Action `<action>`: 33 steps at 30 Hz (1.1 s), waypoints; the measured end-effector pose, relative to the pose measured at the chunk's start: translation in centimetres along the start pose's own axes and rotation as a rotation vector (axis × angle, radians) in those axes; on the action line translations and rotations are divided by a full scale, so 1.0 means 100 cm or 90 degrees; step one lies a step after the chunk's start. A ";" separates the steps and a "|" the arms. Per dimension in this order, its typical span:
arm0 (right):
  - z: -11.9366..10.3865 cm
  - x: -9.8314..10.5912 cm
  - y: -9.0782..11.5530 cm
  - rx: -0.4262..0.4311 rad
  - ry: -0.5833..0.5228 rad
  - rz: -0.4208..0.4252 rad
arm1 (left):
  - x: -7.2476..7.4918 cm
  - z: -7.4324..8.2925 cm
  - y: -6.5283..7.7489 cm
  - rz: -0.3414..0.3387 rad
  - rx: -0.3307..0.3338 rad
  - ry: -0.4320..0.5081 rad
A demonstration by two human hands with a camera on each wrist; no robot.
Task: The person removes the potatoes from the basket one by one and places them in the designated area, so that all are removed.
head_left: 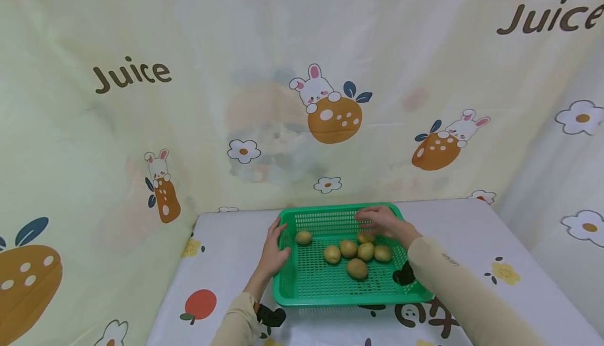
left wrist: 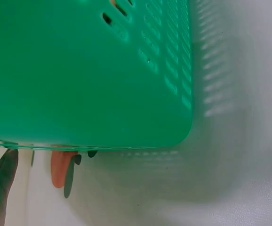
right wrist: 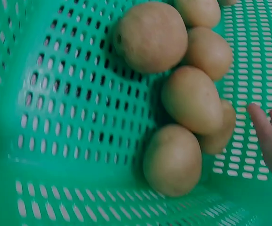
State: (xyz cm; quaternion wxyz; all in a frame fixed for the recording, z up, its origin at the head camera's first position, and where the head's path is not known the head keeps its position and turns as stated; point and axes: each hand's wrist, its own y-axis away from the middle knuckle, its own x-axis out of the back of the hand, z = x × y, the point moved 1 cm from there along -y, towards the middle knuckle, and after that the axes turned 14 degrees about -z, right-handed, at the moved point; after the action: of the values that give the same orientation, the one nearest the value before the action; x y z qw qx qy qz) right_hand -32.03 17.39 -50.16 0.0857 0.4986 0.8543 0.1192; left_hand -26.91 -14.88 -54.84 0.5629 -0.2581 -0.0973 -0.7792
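Note:
A green plastic basket (head_left: 306,296) with slotted sides holds several brown, round potatoes (head_left: 357,269). One potato (head_left: 303,237) lies apart near the back left corner; the others cluster right of the middle. My left hand (head_left: 273,251) rests on the basket's left rim, fingers extended along it. In the left wrist view, a straight finger (left wrist: 8,169) meets the rim, and the basket wall (left wrist: 79,84) hides the other fingers. Above the back right part of the basket is my right hand (head_left: 379,220), fingers extended and holding nothing. In the right wrist view its fingers (right wrist: 265,129) stand apart from the potatoes (right wrist: 192,100).
The basket stands on a table covered with a printed white cloth (head_left: 236,262). A patterned curtain (head_left: 203,115) hangs behind the table, with more fabric at both sides. Dark straps (head_left: 271,315) sit by the wrists.

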 end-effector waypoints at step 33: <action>0.024 -0.048 -0.024 -0.108 0.154 -0.031 | 0.001 -0.002 -0.002 -0.002 0.008 -0.009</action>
State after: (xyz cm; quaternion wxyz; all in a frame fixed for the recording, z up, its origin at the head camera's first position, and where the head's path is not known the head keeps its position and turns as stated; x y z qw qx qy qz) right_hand -31.03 12.32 -53.02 0.0270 0.4509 0.8570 0.2480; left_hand -27.20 -14.92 -54.92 0.5624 -0.2601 -0.1065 -0.7776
